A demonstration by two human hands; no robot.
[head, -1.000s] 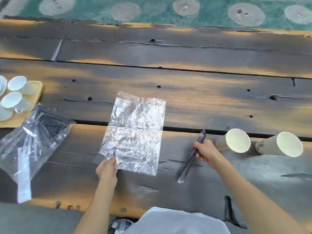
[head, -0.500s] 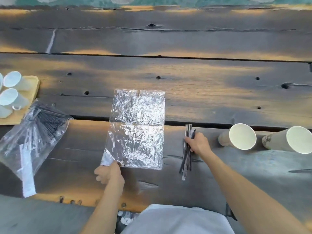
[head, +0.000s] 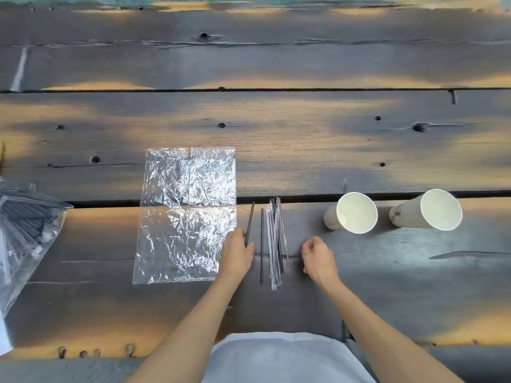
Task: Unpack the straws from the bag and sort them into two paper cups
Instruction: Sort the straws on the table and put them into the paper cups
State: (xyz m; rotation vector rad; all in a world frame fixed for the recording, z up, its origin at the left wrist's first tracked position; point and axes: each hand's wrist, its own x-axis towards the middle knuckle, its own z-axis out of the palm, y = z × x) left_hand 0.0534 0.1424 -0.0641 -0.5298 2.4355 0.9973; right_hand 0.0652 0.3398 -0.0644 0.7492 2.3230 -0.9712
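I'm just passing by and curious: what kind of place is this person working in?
Probably a café or tea-shop counter, though that is a guess. The worktop is a rough plank table, and on it stand two paper cups beside a pile of wrapped drinking straws, with a bag of more straws at the left.

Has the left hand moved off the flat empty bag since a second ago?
Yes. The left hand has gone right, from the empty bag's near edge to its right edge, touching a black straw.
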